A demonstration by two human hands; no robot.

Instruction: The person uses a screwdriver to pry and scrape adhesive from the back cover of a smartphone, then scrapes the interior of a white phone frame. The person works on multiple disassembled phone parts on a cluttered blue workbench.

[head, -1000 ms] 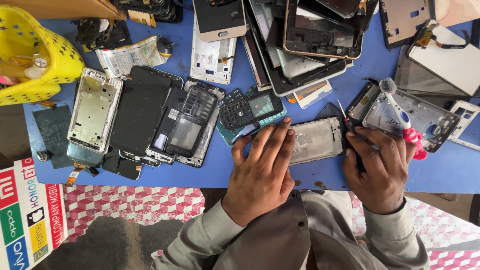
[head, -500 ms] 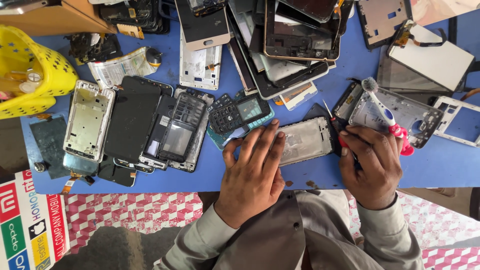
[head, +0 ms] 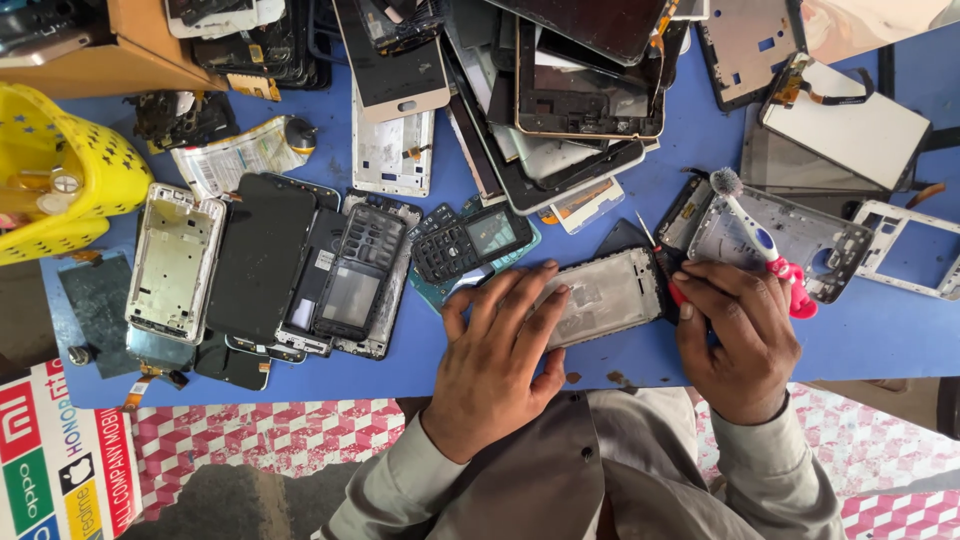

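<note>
Left hand (head: 500, 350) presses flat, fingers spread, on the phone frame (head: 605, 297); right hand (head: 735, 335) pinches a red-handled screwdriver (head: 665, 270); multicoloured sign (head: 55, 465) lower left.

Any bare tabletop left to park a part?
Free patches: the blue table's right front corner, below the white frame; a front-edge strip below the keypad phone shell. The back is crowded with stacked screens; left holds the yellow basket.

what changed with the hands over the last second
Very little. The left hand still presses the silver phone frame flat on the blue table; the right hand keeps the red-handled screwdriver at its right edge. Surrounding phone parts stayed put.
</note>
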